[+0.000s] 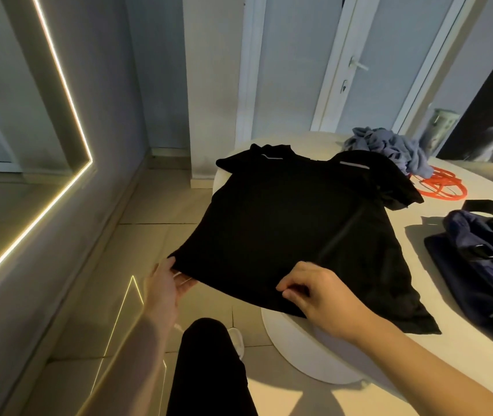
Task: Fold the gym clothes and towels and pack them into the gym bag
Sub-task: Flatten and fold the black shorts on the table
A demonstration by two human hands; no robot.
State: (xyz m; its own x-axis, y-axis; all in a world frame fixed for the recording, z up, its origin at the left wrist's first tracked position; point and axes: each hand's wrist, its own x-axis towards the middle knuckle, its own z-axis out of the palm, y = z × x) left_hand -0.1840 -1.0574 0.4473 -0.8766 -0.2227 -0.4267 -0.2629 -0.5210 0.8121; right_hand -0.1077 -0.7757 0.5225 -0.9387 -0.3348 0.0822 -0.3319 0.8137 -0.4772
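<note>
**Head view: shirt spread flat, both hands at the hem**

Head camera, the only view. The black T-shirt (293, 229) lies front-down or front-up (I cannot tell which) on the white surface (314, 349). Its collar points away from me and both sleeves are spread out. The hem side overhangs the near rounded edge.

My left hand (164, 283) is at the left hem corner, thumb on top and fingers underneath, pinching the cloth. My right hand (320, 292) has its fingers curled and nips the hem edge further along between thumb and forefinger.

Judgement: holding two points on the hem keeps the fabric taut and flat, so it can be smoothed before the first fold. No fold has been made yet, so the task is at an early stage.

The navy gym bag (485, 265) sits slumped on the same surface to the right, near the shirt but apart from it and within reach for packing. A crumpled grey-blue cloth (389, 148), possibly a towel, lies just beyond the right sleeve and waits unfolded. An orange cord (440, 187) is coiled beside it.

Risk: the overhanging hem may slide off if released unevenly.
</note>
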